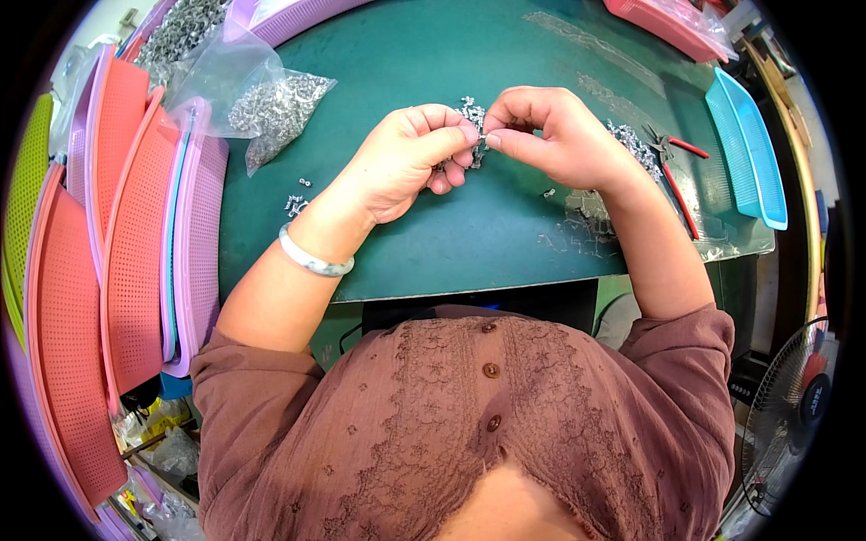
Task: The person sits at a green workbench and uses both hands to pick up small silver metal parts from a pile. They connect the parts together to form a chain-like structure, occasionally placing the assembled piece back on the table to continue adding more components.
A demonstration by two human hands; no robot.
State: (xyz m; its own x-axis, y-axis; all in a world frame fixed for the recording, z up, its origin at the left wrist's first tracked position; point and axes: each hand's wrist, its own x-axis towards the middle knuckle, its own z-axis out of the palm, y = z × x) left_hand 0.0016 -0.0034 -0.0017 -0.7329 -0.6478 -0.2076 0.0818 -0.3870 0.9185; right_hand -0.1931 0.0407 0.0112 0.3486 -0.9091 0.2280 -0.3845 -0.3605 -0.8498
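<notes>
My left hand [410, 158], with a pale bangle [311, 255] on its wrist, is closed, thumb and forefinger pinched together. Facing it, my right hand [559, 135] also pinches with thumb and forefinger. A tiny silvery metal piece [482, 138] shows where the fingertips meet; its exact kind is too small to tell. Just behind the fingers lies a heap of small silvery metal pieces [471, 110], partly hidden by my left hand. Another heap of metal pieces [635, 149] sits beside my right forearm. A few loose metal pieces [295, 206] lie near my left wrist.
On the green table [406, 257], a clear bag of metal pieces [281, 108] lies at left. Red-handled pliers [678, 189] and a light-blue basket [741, 149] are at right. Stacked pink and purple baskets [135, 243] border the left side. A fan [794, 406] stands lower right.
</notes>
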